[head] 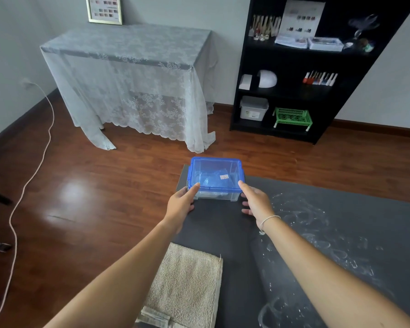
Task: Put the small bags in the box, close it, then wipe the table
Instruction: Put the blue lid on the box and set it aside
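A: What is counted on the counter [223,223]?

B: One box [215,178] is seen, clear plastic with a blue lid [216,174] seated on top. One folded beige towel [187,285] is laid at the near left edge. Small bags [212,179] are glimpsed through the lid as pale crumpled shapes; their number cannot be told. Two bare hands are shown.

A: Where is the box placed, and how is it turned?

B: It is set at the far left corner of the counter. Its long axis is run left to right across the view, with one long side faced toward the person. A small white label is visible through the lid.

A: How is the box gripped?

B: The left hand [182,203] is pressed against the near left corner, thumb on the lid rim. The right hand [256,201] is held at the near right corner, thumb on the rim, fingers spread just beside the wall; its grip is not seen to be closed.

A: And the surface and room?

B: The counter is dark grey, smeared with white powdery streaks on its right half. A glossy wooden floor, a lace-draped table [133,74] and a black shelf unit [301,67] are seen beyond.
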Tool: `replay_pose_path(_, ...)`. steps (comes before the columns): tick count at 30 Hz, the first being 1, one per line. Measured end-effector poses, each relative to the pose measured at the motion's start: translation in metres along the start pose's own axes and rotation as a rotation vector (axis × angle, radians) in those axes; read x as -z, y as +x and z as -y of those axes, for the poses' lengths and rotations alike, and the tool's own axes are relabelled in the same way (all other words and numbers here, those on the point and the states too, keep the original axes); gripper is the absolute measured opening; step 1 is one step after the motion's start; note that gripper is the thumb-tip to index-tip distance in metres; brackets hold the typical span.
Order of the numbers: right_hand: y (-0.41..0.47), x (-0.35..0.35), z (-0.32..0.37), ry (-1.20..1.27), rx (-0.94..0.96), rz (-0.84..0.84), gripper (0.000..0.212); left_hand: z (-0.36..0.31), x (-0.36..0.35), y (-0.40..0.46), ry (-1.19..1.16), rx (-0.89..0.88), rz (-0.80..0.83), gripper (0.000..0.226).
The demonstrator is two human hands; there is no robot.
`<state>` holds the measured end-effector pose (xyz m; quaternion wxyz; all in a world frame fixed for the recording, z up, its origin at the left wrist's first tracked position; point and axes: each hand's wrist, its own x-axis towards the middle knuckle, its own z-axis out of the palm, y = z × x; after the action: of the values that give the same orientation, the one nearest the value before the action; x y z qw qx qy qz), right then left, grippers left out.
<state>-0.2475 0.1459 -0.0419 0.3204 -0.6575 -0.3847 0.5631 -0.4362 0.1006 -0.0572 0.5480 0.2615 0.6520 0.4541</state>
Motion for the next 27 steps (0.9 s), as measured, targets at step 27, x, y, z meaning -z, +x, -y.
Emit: replay_pose_path(27,-0.02,-0.002,-0.003,0.068,0.26,-0.122,0.04,0.003,-0.017,-0.013,0.082,-0.266,-0.267,0.05)
